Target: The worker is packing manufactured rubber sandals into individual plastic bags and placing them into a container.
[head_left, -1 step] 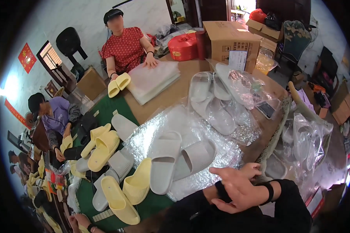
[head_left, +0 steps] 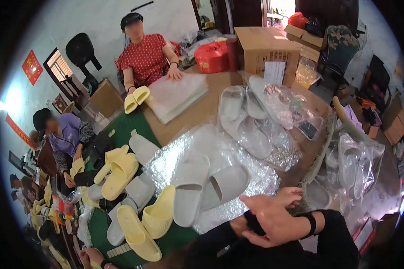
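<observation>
My right hand (head_left: 274, 222), with a black band at the wrist, is closed around the black cuff (head_left: 251, 223) of my left sleeve, near the table's front edge. Only the curled fingers of my left hand (head_left: 292, 195) show beyond it; nothing is seen in them. Just ahead, a pair of grey slippers (head_left: 191, 188) lies on a crinkled clear plastic bag (head_left: 211, 143). Left of them, yellow slippers (head_left: 159, 215) and more grey ones lie on a green mat (head_left: 125, 127).
Across the table a person in red holds yellow slippers (head_left: 137, 98) beside a stack of clear bags (head_left: 177, 94). Bagged grey slippers (head_left: 251, 121), a phone (head_left: 307, 129), a cardboard box (head_left: 267, 49) and a red spool (head_left: 211, 56) lie beyond. Another person in purple (head_left: 65, 139) sits at left.
</observation>
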{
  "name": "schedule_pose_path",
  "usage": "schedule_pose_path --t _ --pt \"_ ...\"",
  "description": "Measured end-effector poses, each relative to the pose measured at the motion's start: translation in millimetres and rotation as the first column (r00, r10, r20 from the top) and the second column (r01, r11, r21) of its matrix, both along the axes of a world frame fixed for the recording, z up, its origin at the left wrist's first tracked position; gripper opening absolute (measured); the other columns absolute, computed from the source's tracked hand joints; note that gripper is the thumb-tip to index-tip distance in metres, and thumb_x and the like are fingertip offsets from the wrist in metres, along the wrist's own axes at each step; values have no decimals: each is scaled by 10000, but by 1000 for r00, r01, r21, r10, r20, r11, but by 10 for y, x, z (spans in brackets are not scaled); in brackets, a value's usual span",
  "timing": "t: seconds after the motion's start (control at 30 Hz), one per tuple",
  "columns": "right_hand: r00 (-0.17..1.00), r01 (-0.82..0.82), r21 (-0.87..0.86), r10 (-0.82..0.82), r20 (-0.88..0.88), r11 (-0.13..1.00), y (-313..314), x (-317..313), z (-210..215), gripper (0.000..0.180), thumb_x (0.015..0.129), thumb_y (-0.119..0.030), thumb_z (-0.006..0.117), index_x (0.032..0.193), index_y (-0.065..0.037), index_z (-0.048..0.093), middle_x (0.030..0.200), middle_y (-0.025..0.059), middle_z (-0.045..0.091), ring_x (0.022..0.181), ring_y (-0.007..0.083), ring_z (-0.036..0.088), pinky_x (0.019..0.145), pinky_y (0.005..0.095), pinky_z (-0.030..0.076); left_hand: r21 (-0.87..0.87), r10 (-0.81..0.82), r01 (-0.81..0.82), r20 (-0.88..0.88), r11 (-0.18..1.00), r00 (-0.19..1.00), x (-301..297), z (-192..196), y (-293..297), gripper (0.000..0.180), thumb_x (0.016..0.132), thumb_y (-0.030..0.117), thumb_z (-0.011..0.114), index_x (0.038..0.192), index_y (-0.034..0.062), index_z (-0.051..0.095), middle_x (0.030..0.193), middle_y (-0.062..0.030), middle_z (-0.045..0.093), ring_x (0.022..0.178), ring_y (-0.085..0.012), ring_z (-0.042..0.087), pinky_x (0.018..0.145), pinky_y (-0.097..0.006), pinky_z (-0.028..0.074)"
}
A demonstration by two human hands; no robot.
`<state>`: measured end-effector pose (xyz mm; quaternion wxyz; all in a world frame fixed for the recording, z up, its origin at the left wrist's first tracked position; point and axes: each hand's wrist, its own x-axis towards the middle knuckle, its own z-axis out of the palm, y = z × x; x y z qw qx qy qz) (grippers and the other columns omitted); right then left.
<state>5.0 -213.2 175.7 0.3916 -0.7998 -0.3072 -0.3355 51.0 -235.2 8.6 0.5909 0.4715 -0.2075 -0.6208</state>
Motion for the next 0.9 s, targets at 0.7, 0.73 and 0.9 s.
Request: schedule_pose_path --t 0.7,0.73,0.9 --pt "974 224 -399 -187 131 889 718 570 -359 627 750 -420 663 1309 -193 490 1389 83 366 1313 307 322 1042 589 222 -225 837 -840 -142 493 529 1898 1490 1222 374 867 160 517 1229 69 497 1155 -84 506 995 -192 492 857 -313 393" --pt "970 239 -398 -198 141 886 680 584 -336 627 750 -420 663 1309 -193 490 1389 83 366 1313 307 322 1042 589 222 -202 850 -850 -120 486 514 1875 1504 1238 383 873 167 510 1242 67 488 1185 -95 495 1014 -199 491 869 -324 389" --pt "991 130 -353 -111 72 927 495 651 -196 607 763 -329 675 1308 -175 458 1431 120 308 1285 370 351 1017 588 260 -188 856 -849 -66 494 513 1839 1357 1407 392 894 192 491 1267 74 471 1211 -98 483 1018 -201 490 878 -327 389"
